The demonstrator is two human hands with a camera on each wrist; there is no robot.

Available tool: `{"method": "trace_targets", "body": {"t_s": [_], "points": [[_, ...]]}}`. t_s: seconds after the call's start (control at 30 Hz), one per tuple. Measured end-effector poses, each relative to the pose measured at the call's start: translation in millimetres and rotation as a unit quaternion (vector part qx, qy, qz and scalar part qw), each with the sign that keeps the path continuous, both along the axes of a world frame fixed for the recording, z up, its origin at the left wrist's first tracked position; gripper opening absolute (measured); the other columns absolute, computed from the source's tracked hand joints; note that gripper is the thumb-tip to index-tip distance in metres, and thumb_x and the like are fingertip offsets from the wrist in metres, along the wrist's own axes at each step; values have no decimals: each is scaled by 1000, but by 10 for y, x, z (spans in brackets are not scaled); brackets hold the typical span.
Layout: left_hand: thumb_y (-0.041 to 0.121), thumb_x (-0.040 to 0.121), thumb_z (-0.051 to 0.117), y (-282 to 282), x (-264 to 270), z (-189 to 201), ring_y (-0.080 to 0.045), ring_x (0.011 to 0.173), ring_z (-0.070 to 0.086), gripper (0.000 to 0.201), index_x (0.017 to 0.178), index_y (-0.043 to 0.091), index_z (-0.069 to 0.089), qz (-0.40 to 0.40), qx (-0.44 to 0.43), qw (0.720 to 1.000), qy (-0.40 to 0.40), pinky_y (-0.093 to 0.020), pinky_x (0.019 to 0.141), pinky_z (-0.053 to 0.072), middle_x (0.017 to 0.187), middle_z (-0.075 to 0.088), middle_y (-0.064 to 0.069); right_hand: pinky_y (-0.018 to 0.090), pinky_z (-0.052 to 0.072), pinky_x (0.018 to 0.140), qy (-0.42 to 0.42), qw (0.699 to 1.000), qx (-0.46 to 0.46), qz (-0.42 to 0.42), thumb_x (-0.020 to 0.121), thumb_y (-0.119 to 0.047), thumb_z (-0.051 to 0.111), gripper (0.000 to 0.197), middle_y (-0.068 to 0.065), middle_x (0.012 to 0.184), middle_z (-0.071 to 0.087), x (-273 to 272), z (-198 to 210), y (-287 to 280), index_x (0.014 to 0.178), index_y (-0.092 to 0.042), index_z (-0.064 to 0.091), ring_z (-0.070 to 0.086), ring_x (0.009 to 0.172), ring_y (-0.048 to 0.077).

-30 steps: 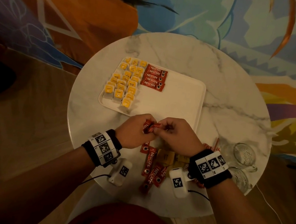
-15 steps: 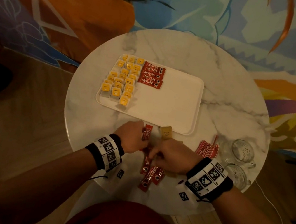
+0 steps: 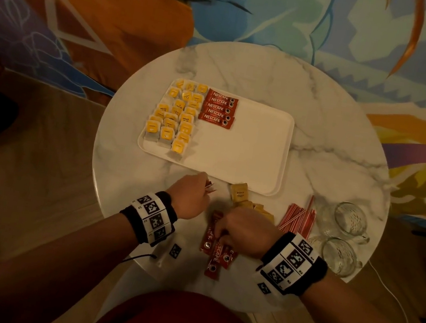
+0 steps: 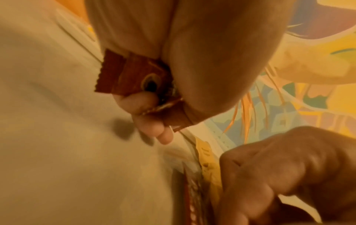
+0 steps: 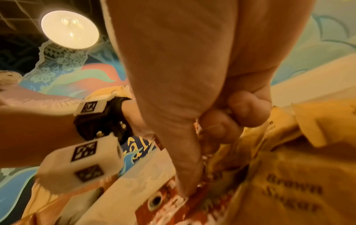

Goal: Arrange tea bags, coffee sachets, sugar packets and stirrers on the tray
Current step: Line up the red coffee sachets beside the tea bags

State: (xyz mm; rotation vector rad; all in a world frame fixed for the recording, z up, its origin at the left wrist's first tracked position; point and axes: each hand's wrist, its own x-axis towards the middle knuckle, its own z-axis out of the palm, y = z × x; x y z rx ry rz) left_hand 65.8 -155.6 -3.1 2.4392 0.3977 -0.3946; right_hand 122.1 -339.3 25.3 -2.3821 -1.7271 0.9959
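The white tray (image 3: 249,153) holds several yellow tea bags (image 3: 174,119) on its left side and a column of red coffee sachets (image 3: 218,109) beside them. My left hand (image 3: 203,187) hovers just in front of the tray's near edge and grips red coffee sachets (image 4: 134,76) in curled fingers. My right hand (image 3: 222,236) is down on the loose coffee sachets (image 3: 215,254) near the table's front. Its thumb and curled fingers pinch one sachet (image 5: 169,202). Brown sugar packets (image 3: 240,193) and red-striped stirrers (image 3: 299,217) lie to the right of my hands.
Two glass mugs (image 3: 350,219) stand at the right edge of the round marble table (image 3: 326,109). The table's front edge is right below the loose sachets. Patterned bedding surrounds the table's far side.
My hands were together, handling sachets in front of the tray. The right hand has dropped back to the loose sachet pile, while the left stays near the tray edge with its sachets.
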Motion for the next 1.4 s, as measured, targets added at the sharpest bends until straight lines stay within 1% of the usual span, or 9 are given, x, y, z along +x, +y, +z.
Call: {"method": "trace_targets", "body": {"t_s": [0.07,0.17,0.27,0.37,0.63,0.8,1.07,1.23,1.4], "points": [[23,96,54,-38,-27,29,-22,84,59,14,103,10,52,-13,-19,1000,10,-30,68,40,92,60,-2,25,50,75,5,1000,9,3,92,-29,63,15,-10,97,70,35,55,-36,102,-28,73,64,90,9],[29,91,59,-142,-85,54,-22,70,64,22,75,15,55,-75,-31,996,26,-30,56,42,70,61,0,34,54,79,1,999,19,28,87,-27,68,21,-8,102,69,66,100,-108,107,-32,71,64,97,14],[39,79,71,-190,-115,3,-19,68,63,24,75,19,57,-99,-7,994,51,-34,60,51,73,63,1,34,52,89,-10,999,13,44,88,-13,64,39,-3,115,68,20,95,-164,123,-31,67,63,108,19],[34,75,72,-182,-100,-50,-20,64,62,26,65,25,50,-113,25,992,59,-31,55,46,67,58,4,30,47,87,-17,998,21,61,93,-18,62,37,1,117,67,-37,64,-158,128,-26,65,63,107,21],[26,82,63,-25,-21,40,-15,49,52,35,52,18,47,-117,18,990,72,-28,49,38,54,53,1,38,53,73,-40,996,16,76,92,-32,61,18,1,101,61,-87,-14,-32,105,-24,71,62,91,21],[27,89,58,61,-29,119,-19,56,53,35,61,8,54,-79,-41,995,44,-36,55,40,63,60,-12,33,48,68,13,999,34,39,89,-35,60,15,-6,103,57,-28,21,22,97,-29,71,58,88,15],[15,81,49,137,-3,290,-19,49,49,31,51,19,47,-27,-174,984,31,-35,54,39,53,52,-5,26,50,78,111,987,116,-21,89,-35,70,16,-16,111,64,76,160,83,105,-32,74,60,91,3],[17,80,51,210,24,339,-20,51,45,14,66,14,46,37,-210,977,22,-36,55,37,59,45,-8,22,45,76,75,992,99,-14,92,-32,68,15,-13,105,70,108,171,109,105,-29,75,64,90,6],[24,87,64,366,-57,236,-14,48,49,22,73,10,53,57,-174,983,-2,-34,51,43,58,50,0,26,44,66,46,994,97,-3,92,-39,66,14,-15,88,65,3,146,145,104,-33,69,55,72,4]]}}
